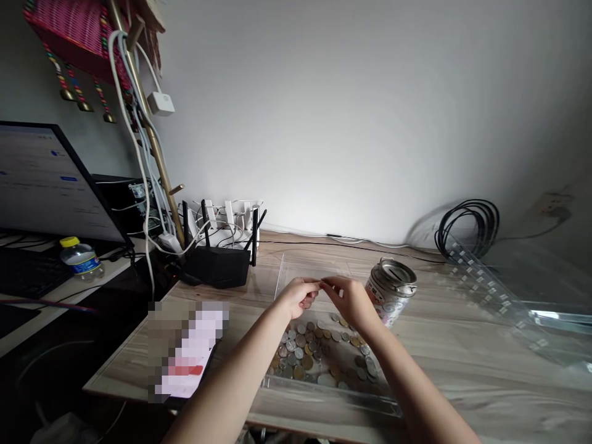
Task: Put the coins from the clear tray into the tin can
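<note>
My left hand (300, 296) and my right hand (346, 297) meet fingertip to fingertip above a clear plastic tray (324, 390). Both are closed in a pinch, and whatever is between the fingers is too small to make out. Many loose coins (300, 340), silver and brassy, lie spread over the tray floor below. Part of the tray is hidden by my forearms. Just right of my right hand stands a round metal coin tin (392, 290) with a slotted lid and a wire clasp, its printed side partly covered by my wrist.
A phone (192, 351), partly pixelated, lies left of my left forearm. A black router (217, 265) with upright antennas stands behind it. Clear plastic pieces (522, 314) and a coiled black cable (467, 228) are at the right. A bottle (82, 259) stands by the monitor (55, 185).
</note>
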Demonstrator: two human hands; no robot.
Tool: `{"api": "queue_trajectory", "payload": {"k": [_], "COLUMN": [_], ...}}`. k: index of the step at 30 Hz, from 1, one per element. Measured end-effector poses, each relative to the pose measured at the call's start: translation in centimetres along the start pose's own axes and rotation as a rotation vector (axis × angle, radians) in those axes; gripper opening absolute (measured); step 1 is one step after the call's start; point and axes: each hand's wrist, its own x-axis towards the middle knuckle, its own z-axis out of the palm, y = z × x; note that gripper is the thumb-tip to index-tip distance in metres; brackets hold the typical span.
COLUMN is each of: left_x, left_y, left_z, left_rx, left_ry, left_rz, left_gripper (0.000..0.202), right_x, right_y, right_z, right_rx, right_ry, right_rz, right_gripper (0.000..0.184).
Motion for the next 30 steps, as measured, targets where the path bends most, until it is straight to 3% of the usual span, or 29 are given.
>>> {"api": "queue_trajectory", "payload": {"k": [5,8,10,12,15,19,21,23,26,27,28,30], "left_x": [0.0,0.0,0.0,-0.1,-0.3,-0.3,-0.2,-0.1,-0.2,-0.2,-0.2,-0.1], "left_y": [0.2,0.3,0.3,0.2,0.2,0.1,0.1,0.2,0.3,0.3,0.3,0.1], "left_z": [0.2,0.3,0.2,0.1,0.1,0.3,0.2,0.1,0.1,0.1,0.1,0.2], "left_rx": [-0.116,-0.178,-0.214,-0.231,-0.21,-0.144,-0.102,-0.063,-0.007,0.011,0.028,0.064], "left_ry": [-0.135,-0.112,-0.035,0.018,0.017,0.006,0.02,0.032,0.0,-0.01,-0.012,0.017], "left_rz": [-0.109,-0.158,-0.169,-0.156,-0.116,-0.116,-0.123,-0.109,-0.054,-0.039,-0.03,-0.012], "left_gripper": [0.01,0.015,0.02,0.025,0.024,0.015,0.008,0.003,0.005,0.007,0.01,0.014], "right_x": [-0.1,-0.4,-0.7,-1.0,-1.2,-0.9,-0.8,-0.8,-0.7,-0.6,-0.5,-0.3], "right_y": [0.3,1.4,3.0,5.3,9.0,11.2,10.6,9.1,6.0,4.9,3.8,2.0], "right_z": [-0.5,-2.9,-5.0,-7.0,-8.9,-9.3,-9.2,-9.0,-7.8,-7.0,-5.9,-3.4], "right_rx": [-0.06,-0.188,-0.317,-0.398,-0.295,-0.054,-0.096,-0.233,-0.378,-0.351,-0.288,-0.124], "right_ry": [0.086,0.33,0.539,0.63,0.531,0.396,0.379,0.467,0.685,0.686,0.615,0.32], "right_rz": [0.064,0.142,0.287,0.456,0.563,0.511,0.528,0.503,0.305,0.233,0.178,0.094], "right_gripper": [0.028,0.026,0.027,0.028,0.027,0.029,0.029,0.031,0.034,0.033,0.033,0.03]}}
